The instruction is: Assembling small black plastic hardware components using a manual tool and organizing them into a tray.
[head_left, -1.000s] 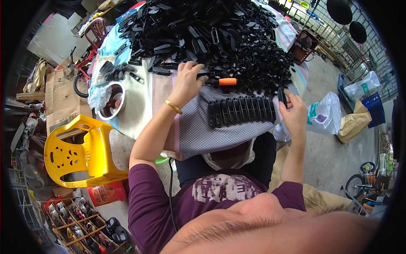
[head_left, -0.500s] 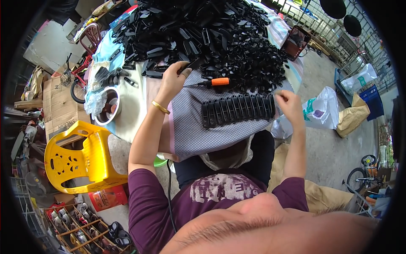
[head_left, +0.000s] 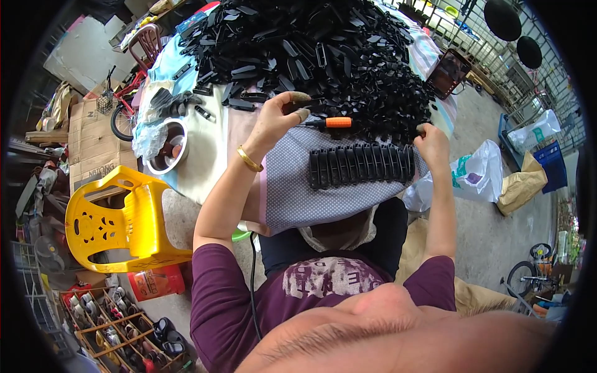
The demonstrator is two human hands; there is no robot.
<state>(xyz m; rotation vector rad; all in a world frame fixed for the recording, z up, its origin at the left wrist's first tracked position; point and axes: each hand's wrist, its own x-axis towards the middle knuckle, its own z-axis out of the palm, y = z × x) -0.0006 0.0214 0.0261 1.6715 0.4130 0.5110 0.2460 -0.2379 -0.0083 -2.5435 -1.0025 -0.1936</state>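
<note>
While the left hand reaches to the near edge of a heap of black plastic pieces, its thumb and fingers bend toward each other; whether they pinch a piece cannot be told against the black behind. The right hand is loosely curled beside the right end of a row of black clip-like parts, and whether it grips anything is hidden. The row lies flank to flank on a grey dotted cloth before the wearer, seemingly to keep the parts orderly and within both hands' reach. An orange-handled tool lies between heap and row, apparently for quick access. By count: one gold bangle, on the left wrist; one tool; one row of roughly a dozen parts, too tightly packed for an exact tally; one heap, its pieces beyond counting. Farther out are one white bowl, one yellow chair and two black discs.
</note>
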